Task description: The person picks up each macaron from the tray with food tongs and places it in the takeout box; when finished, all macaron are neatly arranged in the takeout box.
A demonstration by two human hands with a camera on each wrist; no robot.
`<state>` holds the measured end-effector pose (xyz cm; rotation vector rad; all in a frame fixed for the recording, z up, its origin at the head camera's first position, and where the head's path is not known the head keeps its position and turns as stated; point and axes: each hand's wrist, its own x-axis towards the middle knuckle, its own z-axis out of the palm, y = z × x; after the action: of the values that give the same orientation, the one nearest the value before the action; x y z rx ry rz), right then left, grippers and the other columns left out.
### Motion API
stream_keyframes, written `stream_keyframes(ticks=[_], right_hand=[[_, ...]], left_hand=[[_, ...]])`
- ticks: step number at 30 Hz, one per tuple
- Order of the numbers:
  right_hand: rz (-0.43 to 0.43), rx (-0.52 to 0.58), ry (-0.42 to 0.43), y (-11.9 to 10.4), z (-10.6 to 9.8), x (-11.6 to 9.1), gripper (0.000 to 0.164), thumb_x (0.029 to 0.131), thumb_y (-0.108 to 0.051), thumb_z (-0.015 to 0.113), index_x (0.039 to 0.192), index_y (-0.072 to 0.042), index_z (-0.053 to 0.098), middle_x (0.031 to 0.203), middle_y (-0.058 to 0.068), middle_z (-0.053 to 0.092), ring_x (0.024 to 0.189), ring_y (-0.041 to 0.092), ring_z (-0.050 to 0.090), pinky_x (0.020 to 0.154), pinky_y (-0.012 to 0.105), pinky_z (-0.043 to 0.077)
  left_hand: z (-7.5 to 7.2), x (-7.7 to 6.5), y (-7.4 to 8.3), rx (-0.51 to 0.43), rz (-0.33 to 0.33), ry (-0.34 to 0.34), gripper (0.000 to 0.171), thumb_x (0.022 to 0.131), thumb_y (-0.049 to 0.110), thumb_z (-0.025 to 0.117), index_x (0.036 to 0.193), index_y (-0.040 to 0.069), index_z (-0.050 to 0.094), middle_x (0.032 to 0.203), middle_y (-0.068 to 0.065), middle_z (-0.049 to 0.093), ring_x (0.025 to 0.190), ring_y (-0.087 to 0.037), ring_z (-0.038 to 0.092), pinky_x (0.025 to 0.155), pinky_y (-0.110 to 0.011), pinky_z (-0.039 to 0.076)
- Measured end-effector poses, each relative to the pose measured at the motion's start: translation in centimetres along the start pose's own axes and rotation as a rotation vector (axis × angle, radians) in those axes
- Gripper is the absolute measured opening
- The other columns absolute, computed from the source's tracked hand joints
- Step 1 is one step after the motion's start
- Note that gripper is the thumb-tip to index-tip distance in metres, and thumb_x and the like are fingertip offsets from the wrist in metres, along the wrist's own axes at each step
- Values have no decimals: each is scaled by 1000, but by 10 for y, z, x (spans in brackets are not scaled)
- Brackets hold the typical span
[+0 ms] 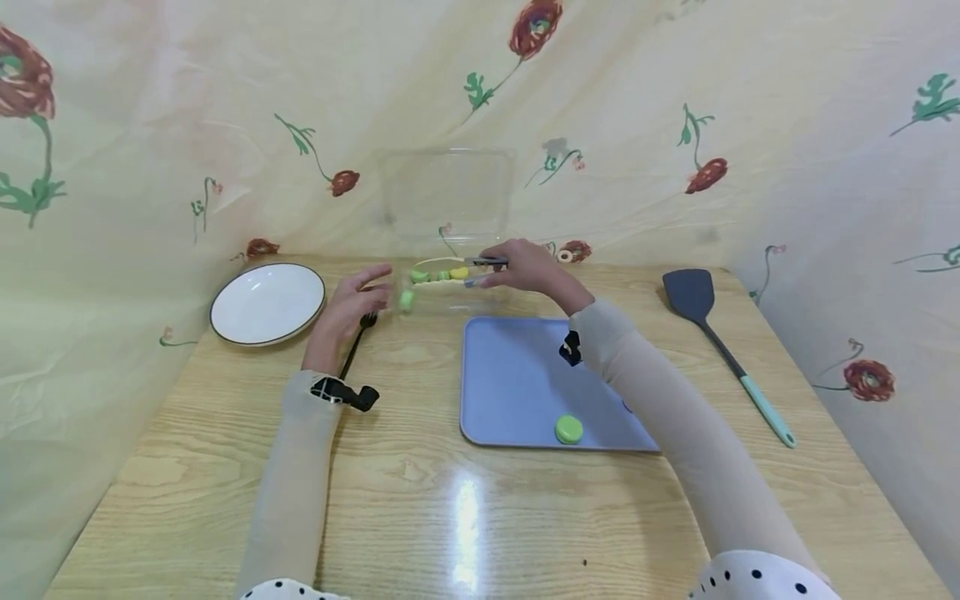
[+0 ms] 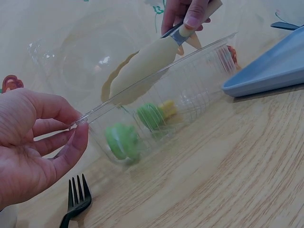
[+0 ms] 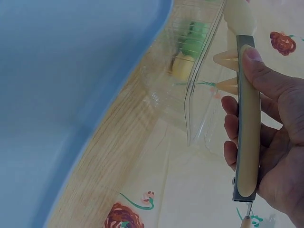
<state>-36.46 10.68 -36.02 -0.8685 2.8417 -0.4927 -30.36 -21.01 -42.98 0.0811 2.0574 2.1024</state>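
Your right hand [image 1: 528, 265] grips the tongs [image 2: 142, 69], thumb along one arm and fingers on the other side, over the clear container [image 2: 194, 95] at the far middle of the table [image 1: 405, 500]. The tongs have broad, pale cream blades with a wavy edge, cream handle panels bordered in dark grey, and small pointed prongs jutting from the inner side. Their two blades stand apart above the sweets; you cannot tell from these views whether either one touches them.

Your left hand [image 2: 33, 137] pinches the near-left corner of the container's rim between thumb and fingers. The container is thin, glossy, see-through plastic with ribbed walls, and its raised lid [image 1: 450, 192] stands on the far side, against the flowered cloth [image 1: 615, 83]. Inside, toward the left end, you have bright green macarons [image 2: 122, 141] and a yellow macaron [image 2: 168, 109], round and matt, blurred a little by the plastic.

On the near side and to the right of the container lies your blue tray [image 1: 510, 375], shallow and round-cornered, with a green macaron [image 1: 568, 429] flat near its near edge. A black fork [image 2: 78, 202] lies by your left hand, a dark-rimmed white plate [image 1: 267, 304] farther left, and a spatula [image 1: 688, 293] with a mint handle at the right.
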Motion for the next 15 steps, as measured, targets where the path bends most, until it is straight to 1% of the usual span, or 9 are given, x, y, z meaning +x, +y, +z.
stream_keyframes(ticks=[6, 8, 11, 15], right_hand=[[-15, 10, 13, 6, -4, -3, 51, 92, -42, 76, 134, -14, 68, 96, 7, 70, 76, 21, 55, 61, 30, 40], [-19, 13, 16, 8, -6, -6, 52, 92, -42, 76, 134, -14, 68, 95, 7, 70, 75, 21, 55, 60, 30, 40], [-19, 20, 23, 11, -9, -9, 52, 92, -43, 76, 134, -13, 67, 95, 7, 69, 75, 22, 55, 60, 31, 40], [-12, 28, 32, 15, -11, -13, 52, 93, -42, 75, 135, -13, 67, 97, 7, 70, 78, 23, 56, 62, 31, 41]], left_hand=[[0, 1, 1, -20, -17, 11, 61, 102, -5, 50, 159, 1, 30, 164, -22, 30, 147, -39, 34, 109, -40, 51], [-1, 3, -2, -23, -18, 13, 61, 102, -5, 49, 159, 1, 30, 164, -21, 31, 147, -38, 34, 110, -40, 51], [-2, 5, -5, -18, -14, 17, 60, 102, -5, 49, 159, 2, 31, 163, -22, 32, 146, -37, 35, 106, -35, 54], [-2, 6, -7, 9, -6, 24, 59, 103, -3, 49, 159, 2, 31, 161, -24, 34, 142, -35, 39, 95, -25, 57]])
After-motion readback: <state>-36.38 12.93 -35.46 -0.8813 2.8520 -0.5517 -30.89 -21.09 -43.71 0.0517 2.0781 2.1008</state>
